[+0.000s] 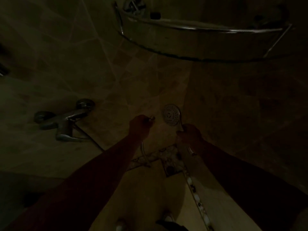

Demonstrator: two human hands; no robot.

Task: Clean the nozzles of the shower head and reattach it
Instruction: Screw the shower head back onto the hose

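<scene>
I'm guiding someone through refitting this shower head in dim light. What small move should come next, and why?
Probably bring the hose end, pinched in the left hand, to the base of the shower head handle, which the right hand grips. The two parts are apart, so the head isn't reattached.

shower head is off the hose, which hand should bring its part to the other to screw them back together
Left, probably. The left hand pinches the light hose end, free to swing across. The right hand grips the shower head by its handle and can just hold it steady.
</scene>
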